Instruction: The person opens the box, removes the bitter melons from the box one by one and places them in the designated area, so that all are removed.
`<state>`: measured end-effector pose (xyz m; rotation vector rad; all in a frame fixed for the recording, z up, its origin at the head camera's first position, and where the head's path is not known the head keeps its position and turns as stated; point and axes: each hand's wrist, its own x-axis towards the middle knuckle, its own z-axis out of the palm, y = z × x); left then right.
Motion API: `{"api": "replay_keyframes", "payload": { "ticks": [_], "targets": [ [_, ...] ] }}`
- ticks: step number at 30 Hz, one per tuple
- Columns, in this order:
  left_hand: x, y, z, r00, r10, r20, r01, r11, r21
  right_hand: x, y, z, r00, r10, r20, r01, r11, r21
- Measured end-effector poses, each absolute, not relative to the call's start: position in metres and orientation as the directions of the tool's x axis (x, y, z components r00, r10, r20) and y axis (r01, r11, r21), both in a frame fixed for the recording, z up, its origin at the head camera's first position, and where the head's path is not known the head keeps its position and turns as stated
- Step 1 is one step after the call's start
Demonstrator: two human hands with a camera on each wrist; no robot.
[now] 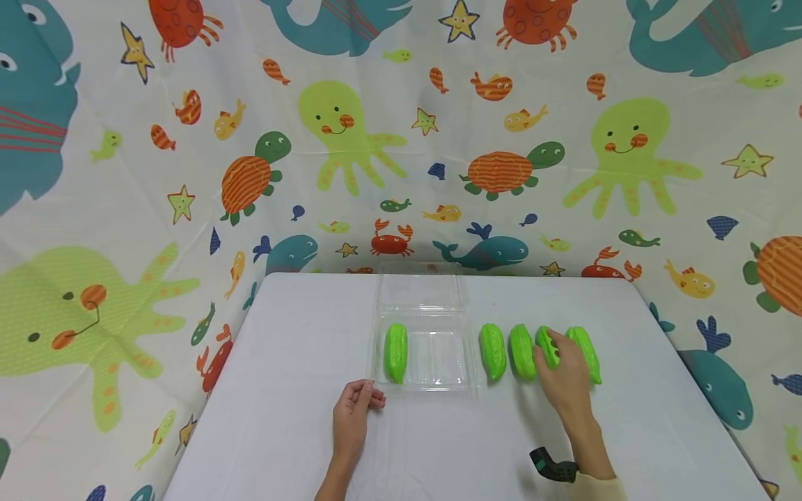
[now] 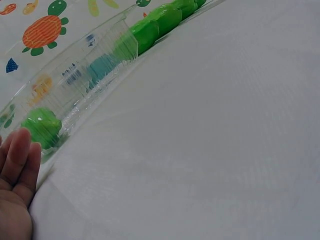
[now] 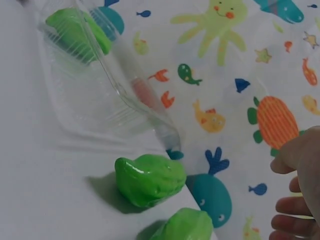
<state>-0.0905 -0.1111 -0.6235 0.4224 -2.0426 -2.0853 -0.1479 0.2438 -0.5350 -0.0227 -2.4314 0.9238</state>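
While looking down at table (image 1: pixel 301 417), see right hand (image 1: pixel 564 372) laid over third gourd (image 1: pixel 546 346), fingers draped across its near half. Cannot tell grip there, clamped or merely resting; from right wrist, catch only curled fingers (image 3: pixel 295 205) with thumb held apart and nothing plainly between. Find that gourd in a row of four on bare table, right of tray (image 1: pixel 432 381): first gourd (image 1: pixel 493 351) just beside tray's right wall, second gourd (image 1: pixel 522 351) next, fourth gourd (image 1: pixel 585 351) at far right, partly behind the hand. Count all four lying side by side, near but apart.

See tray gourd (image 1: pixel 396 353) against left wall of clear tray, lengthwise, with tray's lid (image 1: pixel 421 291) folded back behind. Find left hand (image 1: pixel 353 410) flat on table at tray's front left corner, fingers loosely bent, holding nothing, fingertips just beside the rim. Note black strap (image 1: pixel 551 465) at right wrist and sea-creature cloth (image 1: pixel 351 132) behind and around table.
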Motion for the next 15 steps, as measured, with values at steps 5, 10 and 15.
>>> {"api": "replay_keyframes", "payload": {
  "ticks": [5,10,15],
  "targets": [
    [-0.091,-0.110,-0.623,-0.941,-0.331,-0.073,-0.065,-0.035,0.997,-0.150,0.237,-0.534,-0.822,0.170,0.544,-0.239,0.763,-0.600],
    [-0.090,-0.110,-0.622,-0.941,-0.332,-0.069,-0.059,-0.041,0.997,-0.151,0.230,-0.531,-0.805,0.155,0.573,-0.283,0.748,-0.600],
    [-0.083,-0.107,-0.601,-0.945,-0.324,-0.052,-0.042,-0.036,0.998,-0.151,0.223,-0.531,-0.808,0.139,0.573,-0.305,0.733,-0.608]
  ]
}}
